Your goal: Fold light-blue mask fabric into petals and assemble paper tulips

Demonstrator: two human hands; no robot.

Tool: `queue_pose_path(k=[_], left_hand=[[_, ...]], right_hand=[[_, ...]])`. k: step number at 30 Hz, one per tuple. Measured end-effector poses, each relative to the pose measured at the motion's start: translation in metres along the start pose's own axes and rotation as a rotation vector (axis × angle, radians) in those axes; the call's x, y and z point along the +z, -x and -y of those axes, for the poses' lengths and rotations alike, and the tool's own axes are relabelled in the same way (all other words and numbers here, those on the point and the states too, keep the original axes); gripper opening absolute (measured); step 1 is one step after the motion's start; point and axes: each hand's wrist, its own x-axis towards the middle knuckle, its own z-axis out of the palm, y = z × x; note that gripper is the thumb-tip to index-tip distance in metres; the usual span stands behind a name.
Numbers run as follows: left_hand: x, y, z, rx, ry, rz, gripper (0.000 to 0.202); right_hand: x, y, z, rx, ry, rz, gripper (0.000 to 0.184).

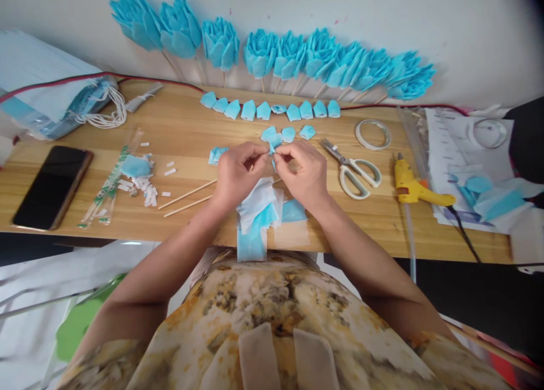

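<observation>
At the middle of the table, my left hand [238, 172] and my right hand [306, 166] meet fingertip to fingertip. Both are closed in a pinch on a small blue fabric piece [275, 143], partly hidden by the fingers. Just beyond lie several folded blue petals, one a little to the right [306, 132]. Another folded blue piece [217, 155] rests beside my left hand. Below my wrists, blue and white fabric scraps [255, 220] reach the table's front edge. Two thin wooden sticks [187, 194] run under my left hand.
Blue fabric flowers [221, 44] on sticks lean against the wall behind a row of petals [263, 110]. To the right are scissors [355, 172], a tape roll [373, 135] and a yellow glue gun [410, 183]. A phone [51, 187] and packed face masks [42, 84] occupy the left.
</observation>
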Motion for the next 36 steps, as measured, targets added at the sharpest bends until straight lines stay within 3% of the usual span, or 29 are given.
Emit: queue_pose_path(k=[7,11,13,16,21,26,29,31,32,34,36], left_hand=[[0.002,-0.002,0.000,-0.057,0.000,-0.009,0.012],[-0.011,-0.008,-0.005,-0.115,0.019,-0.085,0.009],[-0.031,-0.010,-0.007,-0.127,0.003,-0.150,0.008],[-0.077,-0.006,-0.003,-0.109,-0.162,-0.236,0.006],[-0.152,0.014,0.018,-0.170,-0.584,-0.201,0.017],[-0.188,0.022,0.041,-0.115,-0.779,-0.191,0.031],[-0.190,0.019,0.043,-0.069,-0.857,-0.193,0.011],[-0.178,0.016,0.037,0.039,-0.864,-0.247,0.039],[-0.168,0.014,0.031,0.098,-0.808,-0.264,0.043],[-0.142,0.008,0.016,0.157,-0.583,-0.159,0.038],[-0.113,-0.001,0.002,0.031,-0.314,0.005,0.031]], right_hand=[[-0.001,-0.001,0.004,0.052,-0.069,0.006,0.014],[-0.004,-0.005,0.001,0.290,-0.280,0.033,0.012],[-0.005,-0.008,-0.003,0.396,-0.384,0.031,0.014],[-0.004,-0.010,-0.008,0.468,-0.488,0.032,0.015],[-0.002,-0.009,-0.008,0.481,-0.589,0.052,0.016],[-0.001,-0.008,-0.007,0.485,-0.599,0.082,0.016],[-0.003,-0.009,-0.006,0.466,-0.589,0.124,0.017],[-0.005,-0.011,-0.003,0.447,-0.572,0.164,0.017],[-0.007,-0.012,-0.001,0.439,-0.564,0.185,0.017],[-0.008,-0.017,0.002,0.430,-0.560,0.224,0.017],[-0.010,-0.022,0.004,0.425,-0.578,0.253,0.017]])
